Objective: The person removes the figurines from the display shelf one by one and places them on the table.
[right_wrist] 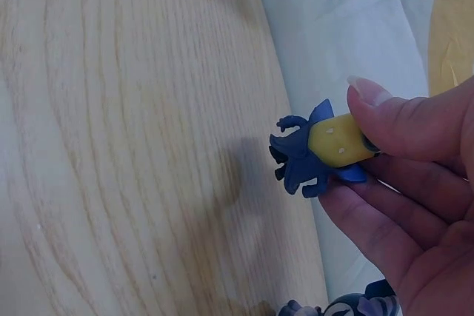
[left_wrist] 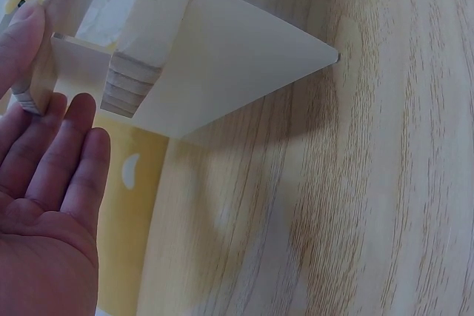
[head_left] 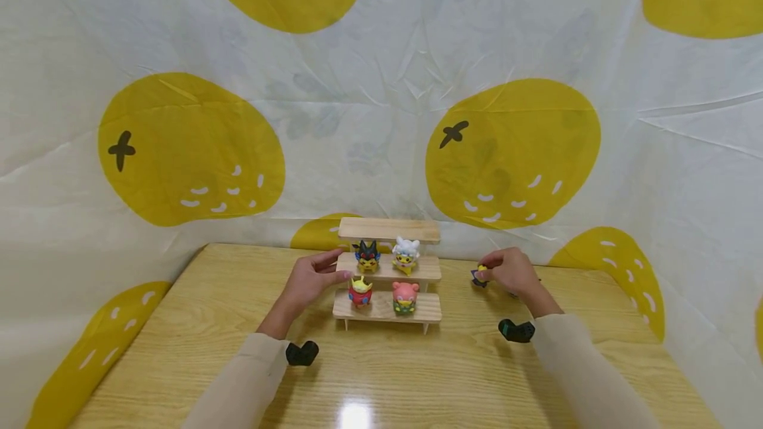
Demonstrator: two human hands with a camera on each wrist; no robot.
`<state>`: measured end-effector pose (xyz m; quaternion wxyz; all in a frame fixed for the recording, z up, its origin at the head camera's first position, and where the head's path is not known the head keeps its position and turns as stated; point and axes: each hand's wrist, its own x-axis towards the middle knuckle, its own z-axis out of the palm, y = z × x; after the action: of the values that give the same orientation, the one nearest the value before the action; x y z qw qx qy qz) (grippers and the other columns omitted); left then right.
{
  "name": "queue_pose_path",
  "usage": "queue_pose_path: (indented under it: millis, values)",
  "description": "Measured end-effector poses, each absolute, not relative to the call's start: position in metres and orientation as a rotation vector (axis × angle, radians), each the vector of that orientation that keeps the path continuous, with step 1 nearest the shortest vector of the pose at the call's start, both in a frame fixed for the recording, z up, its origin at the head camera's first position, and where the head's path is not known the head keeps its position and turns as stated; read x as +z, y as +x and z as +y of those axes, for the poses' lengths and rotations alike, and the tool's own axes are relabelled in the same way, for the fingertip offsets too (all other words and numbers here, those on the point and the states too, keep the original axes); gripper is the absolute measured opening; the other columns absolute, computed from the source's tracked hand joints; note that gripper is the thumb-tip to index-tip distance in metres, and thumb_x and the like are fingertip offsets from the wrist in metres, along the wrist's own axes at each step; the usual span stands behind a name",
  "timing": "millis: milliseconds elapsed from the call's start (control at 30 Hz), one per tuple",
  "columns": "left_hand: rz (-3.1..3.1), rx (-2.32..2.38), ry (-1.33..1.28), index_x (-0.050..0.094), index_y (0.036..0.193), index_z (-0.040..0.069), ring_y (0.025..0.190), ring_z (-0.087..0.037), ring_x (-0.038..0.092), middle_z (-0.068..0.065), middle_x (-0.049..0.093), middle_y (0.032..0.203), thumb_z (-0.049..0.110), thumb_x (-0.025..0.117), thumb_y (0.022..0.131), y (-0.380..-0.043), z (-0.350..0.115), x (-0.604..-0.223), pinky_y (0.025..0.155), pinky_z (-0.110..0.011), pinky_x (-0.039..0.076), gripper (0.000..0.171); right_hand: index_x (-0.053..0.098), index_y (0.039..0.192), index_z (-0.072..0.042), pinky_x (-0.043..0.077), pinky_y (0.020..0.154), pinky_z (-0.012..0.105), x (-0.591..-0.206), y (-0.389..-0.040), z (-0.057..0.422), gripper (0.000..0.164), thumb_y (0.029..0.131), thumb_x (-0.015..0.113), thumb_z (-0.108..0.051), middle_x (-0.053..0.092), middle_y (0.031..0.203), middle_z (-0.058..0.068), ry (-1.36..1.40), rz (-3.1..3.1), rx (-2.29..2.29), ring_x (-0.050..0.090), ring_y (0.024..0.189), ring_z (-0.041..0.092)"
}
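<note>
My right hand (head_left: 514,273) pinches a small blue-and-yellow figurine (right_wrist: 341,141) between thumb and fingers, to the right of a tiered wooden display stand (head_left: 387,308). In the right wrist view the figurine is tipped sideways, over the table's back edge. At the stand's left end, my left hand (head_left: 306,281) holds the middle shelf, thumb above and fingers beneath. Two figurines stand on that shelf: one with a black eared hood (head_left: 367,255) and one with a white fluffy top (head_left: 406,253). Below them are a red figurine with a yellow top (head_left: 360,292) and a pink one (head_left: 405,296).
The stand's top shelf (head_left: 389,228) is bare wood. Another dark figurine (right_wrist: 355,306) lies partly visible below my right hand. A pale cloth with yellow fruit shapes (head_left: 357,151) hangs behind the wooden table (head_left: 381,376). Black wrist devices (head_left: 302,353) sit by both cuffs.
</note>
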<state>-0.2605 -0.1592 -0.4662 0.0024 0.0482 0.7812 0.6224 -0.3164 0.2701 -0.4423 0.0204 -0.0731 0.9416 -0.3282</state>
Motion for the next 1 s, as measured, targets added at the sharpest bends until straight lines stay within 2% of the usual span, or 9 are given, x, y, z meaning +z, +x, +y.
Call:
queue_pose_path:
  millis: [333, 533, 833, 1000]
  values:
    - [2.451, 1.939, 0.149, 0.059, 0.15, 0.012, 0.143, -0.035, 0.054, -0.012, 0.051, 0.159, 0.027, 0.084, 0.09, -0.259, -0.16, -0.462, 0.113, -0.043, 0.053, 0.066, 0.08, 0.109, 0.001, 0.058, 0.083, 0.041, -0.447, -0.316, 0.266, 0.027, 0.089, 0.082, -0.018, 0.077, 0.11, 0.02, -0.233, 2.931, -1.038, 0.069, 0.1, 0.031]
    - [2.46, 1.938, 0.135, 0.058, 0.15, 0.011, 0.143, -0.036, 0.054, -0.014, 0.052, 0.158, 0.027, 0.084, 0.09, -0.258, -0.162, -0.462, 0.112, -0.043, 0.054, 0.067, 0.08, 0.11, 0.001, 0.058, 0.085, 0.041, -0.451, -0.317, 0.263, 0.027, 0.089, 0.082, -0.017, 0.078, 0.108, 0.018, -0.223, 2.913, -1.085, 0.07, 0.1, 0.03]
    - [2.456, 1.938, 0.115, 0.061, 0.148, 0.015, 0.141, -0.036, 0.056, -0.013, 0.053, 0.158, 0.027, 0.086, 0.089, -0.261, -0.159, -0.464, 0.112, -0.044, 0.054, 0.065, 0.079, 0.112, 0.001, 0.059, 0.088, 0.042, -0.462, -0.313, 0.269, 0.03, 0.089, 0.083, -0.019, 0.078, 0.111, 0.019, -0.191, 2.93, -1.138, 0.071, 0.106, 0.033]
    - [2.461, 1.934, 0.116, 0.061, 0.148, 0.014, 0.142, -0.037, 0.056, -0.014, 0.053, 0.157, 0.026, 0.084, 0.09, -0.261, -0.158, -0.465, 0.112, -0.046, 0.053, 0.064, 0.079, 0.113, 0.0, 0.059, 0.085, 0.037, -0.467, -0.31, 0.271, 0.03, 0.09, 0.083, -0.019, 0.077, 0.113, 0.019, -0.178, 2.917, -1.202, 0.071, 0.105, 0.031]
